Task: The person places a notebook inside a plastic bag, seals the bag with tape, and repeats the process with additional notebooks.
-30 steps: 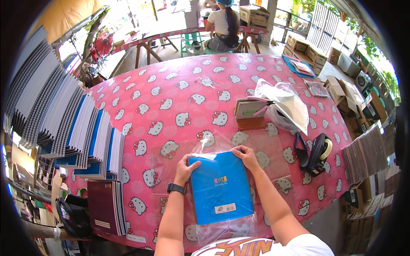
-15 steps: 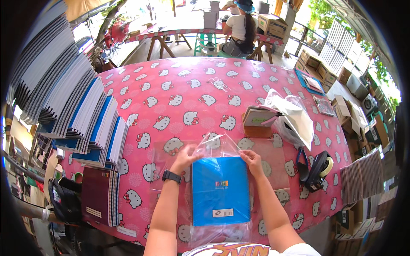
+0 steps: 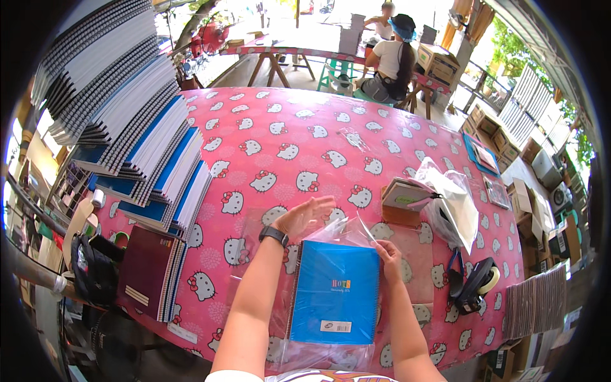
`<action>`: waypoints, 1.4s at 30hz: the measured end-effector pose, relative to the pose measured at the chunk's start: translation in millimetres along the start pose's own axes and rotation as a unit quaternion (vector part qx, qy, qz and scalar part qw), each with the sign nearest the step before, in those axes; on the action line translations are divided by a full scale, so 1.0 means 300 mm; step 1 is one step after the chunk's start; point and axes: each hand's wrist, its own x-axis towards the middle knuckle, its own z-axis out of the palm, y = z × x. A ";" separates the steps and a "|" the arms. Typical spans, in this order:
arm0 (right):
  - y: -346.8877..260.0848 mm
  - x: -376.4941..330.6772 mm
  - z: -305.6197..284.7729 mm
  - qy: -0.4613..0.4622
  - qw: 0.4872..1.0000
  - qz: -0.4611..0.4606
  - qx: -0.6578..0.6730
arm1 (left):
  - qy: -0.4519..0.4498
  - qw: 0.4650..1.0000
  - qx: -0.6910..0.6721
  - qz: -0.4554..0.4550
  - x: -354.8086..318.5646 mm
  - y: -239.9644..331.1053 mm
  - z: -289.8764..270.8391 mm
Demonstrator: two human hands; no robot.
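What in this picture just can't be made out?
- Head view: lower edge of the clear plastic sleeve around the blue notebook, cut off by the frame.
- Left hand: its palm faces down, so contact with the sleeve flap is unclear.
- Contents of the white bag: hidden by its plastic.

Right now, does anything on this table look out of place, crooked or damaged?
Nothing looks damaged or spilled. Only the tall notebook stacks on the left lean and fan out unevenly. The blue notebook lies straight inside its clear bag.
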 end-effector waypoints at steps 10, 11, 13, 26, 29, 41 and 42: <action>-0.022 -0.023 0.050 -0.006 0.990 0.056 0.126 | 0.286 0.935 0.152 0.141 -0.033 -0.004 -0.313; -0.013 -0.020 0.034 -0.006 0.990 0.058 0.126 | 0.262 0.938 0.178 0.139 -0.016 -0.006 -0.284; -0.005 -0.014 0.009 -0.001 0.995 0.036 0.093 | 0.178 0.913 0.332 0.159 0.027 -0.038 -0.177; 0.007 -0.012 0.051 -0.011 1.000 -0.005 0.017 | 0.296 0.811 0.488 0.128 -0.043 0.004 -0.293; 0.029 -0.003 0.001 0.021 1.000 -0.017 0.006 | 0.034 0.962 0.268 -0.026 0.023 0.003 -0.135; 0.045 -0.010 0.014 0.018 1.000 -0.006 0.018 | 0.159 0.806 0.499 -0.275 0.091 0.136 -0.124; 0.045 -0.012 0.033 0.006 1.000 -0.005 0.018 | 0.170 0.807 0.494 -0.276 0.094 0.139 -0.133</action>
